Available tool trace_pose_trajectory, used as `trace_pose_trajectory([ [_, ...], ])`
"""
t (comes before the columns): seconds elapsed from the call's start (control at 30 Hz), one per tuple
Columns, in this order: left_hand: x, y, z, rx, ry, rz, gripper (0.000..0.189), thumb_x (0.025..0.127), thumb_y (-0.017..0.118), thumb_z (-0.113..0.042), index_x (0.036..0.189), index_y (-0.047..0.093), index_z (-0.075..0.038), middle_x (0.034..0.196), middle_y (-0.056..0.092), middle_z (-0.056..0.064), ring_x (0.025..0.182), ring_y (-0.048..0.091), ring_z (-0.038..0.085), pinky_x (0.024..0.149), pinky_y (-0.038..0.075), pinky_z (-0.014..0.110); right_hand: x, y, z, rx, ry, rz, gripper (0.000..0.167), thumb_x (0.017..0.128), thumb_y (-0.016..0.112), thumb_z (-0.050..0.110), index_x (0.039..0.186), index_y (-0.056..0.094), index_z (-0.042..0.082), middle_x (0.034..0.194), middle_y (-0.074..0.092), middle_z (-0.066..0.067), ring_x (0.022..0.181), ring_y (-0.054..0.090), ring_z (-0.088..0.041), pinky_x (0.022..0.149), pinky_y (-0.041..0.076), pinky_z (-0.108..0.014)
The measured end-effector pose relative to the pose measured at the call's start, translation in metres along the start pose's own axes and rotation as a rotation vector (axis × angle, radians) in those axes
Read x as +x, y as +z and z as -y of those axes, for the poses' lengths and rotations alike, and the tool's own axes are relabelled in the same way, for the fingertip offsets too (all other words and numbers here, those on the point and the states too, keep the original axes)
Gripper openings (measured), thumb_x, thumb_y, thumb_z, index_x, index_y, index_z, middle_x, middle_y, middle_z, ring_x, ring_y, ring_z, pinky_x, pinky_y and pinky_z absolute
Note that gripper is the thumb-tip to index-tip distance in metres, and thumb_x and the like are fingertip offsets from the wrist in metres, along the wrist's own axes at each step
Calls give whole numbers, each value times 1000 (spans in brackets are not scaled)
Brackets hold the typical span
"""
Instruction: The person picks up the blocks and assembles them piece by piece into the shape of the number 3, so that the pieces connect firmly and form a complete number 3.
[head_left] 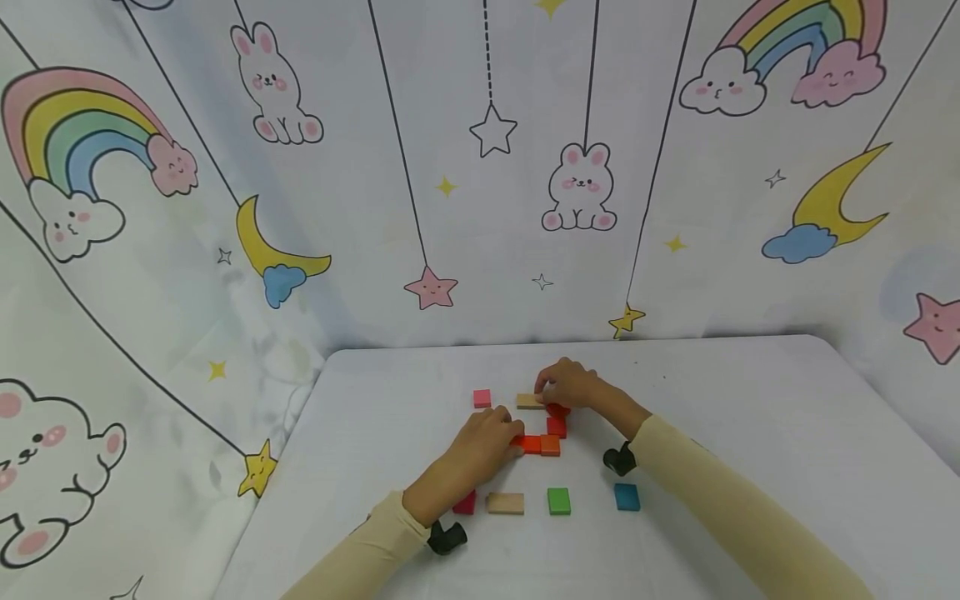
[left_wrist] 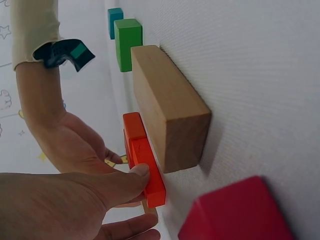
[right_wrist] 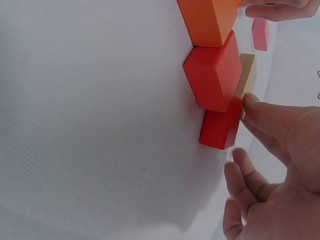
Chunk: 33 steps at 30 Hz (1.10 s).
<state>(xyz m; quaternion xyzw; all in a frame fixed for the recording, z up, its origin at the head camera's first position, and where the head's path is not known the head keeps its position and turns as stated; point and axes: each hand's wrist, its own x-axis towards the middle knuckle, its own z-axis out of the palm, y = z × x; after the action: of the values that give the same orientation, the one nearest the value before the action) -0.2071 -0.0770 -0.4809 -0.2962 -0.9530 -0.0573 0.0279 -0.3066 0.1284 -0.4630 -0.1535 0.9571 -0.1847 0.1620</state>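
My left hand [head_left: 483,442] pinches a long orange-red block [left_wrist: 151,179], its thumb across one face. That block lies end to end with an orange block [head_left: 551,446]. Behind the orange one, a red block [right_wrist: 212,77] and a second red block [right_wrist: 220,127] continue the line away from me. At the far end, my right hand [head_left: 572,385] holds a plain wooden block [head_left: 528,401] by its right end, between thumb and index finger. In the right wrist view this wooden block is partly hidden behind the red ones, and the other fingers are loosely curled.
A pink block [head_left: 482,398] sits left of the far wooden block. Nearer me stand a crimson block [head_left: 465,503], partly behind the left wrist, another wooden block [head_left: 506,503], a green block [head_left: 558,501] and a blue block [head_left: 627,497]. The white table [head_left: 720,400] meets a patterned backdrop.
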Motion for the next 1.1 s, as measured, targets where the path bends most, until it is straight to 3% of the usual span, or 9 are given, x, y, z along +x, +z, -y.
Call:
trace_pose_trajectory([
  [0.53, -4, 1, 5, 18, 8, -20, 25, 95, 81, -32, 116, 76, -19, 110, 71, 3, 100, 65, 17, 91, 56, 32, 12, 6, 11, -6, -45, -1, 24, 98, 75, 32, 119, 75, 22, 130, 62, -14, 108, 55, -25, 96, 48, -61],
  [0.77, -2, 3, 4, 40, 22, -27, 24, 95, 81, -33, 115, 76, -20, 108, 70, 1, 99, 65, 15, 90, 55, 32, 22, 14, 33, -68, -133, -58, 26, 96, 77, 37, 120, 75, 24, 126, 63, -12, 108, 56, -25, 98, 47, -58],
  [1.1, -1, 2, 3, 34, 28, -21, 22, 96, 79, -32, 113, 77, -18, 111, 74, 0, 106, 70, 18, 97, 56, 38, 31, 16, 61, -105, -249, -82, 21, 100, 74, 30, 120, 77, 23, 126, 66, -12, 116, 57, -28, 100, 46, -60],
])
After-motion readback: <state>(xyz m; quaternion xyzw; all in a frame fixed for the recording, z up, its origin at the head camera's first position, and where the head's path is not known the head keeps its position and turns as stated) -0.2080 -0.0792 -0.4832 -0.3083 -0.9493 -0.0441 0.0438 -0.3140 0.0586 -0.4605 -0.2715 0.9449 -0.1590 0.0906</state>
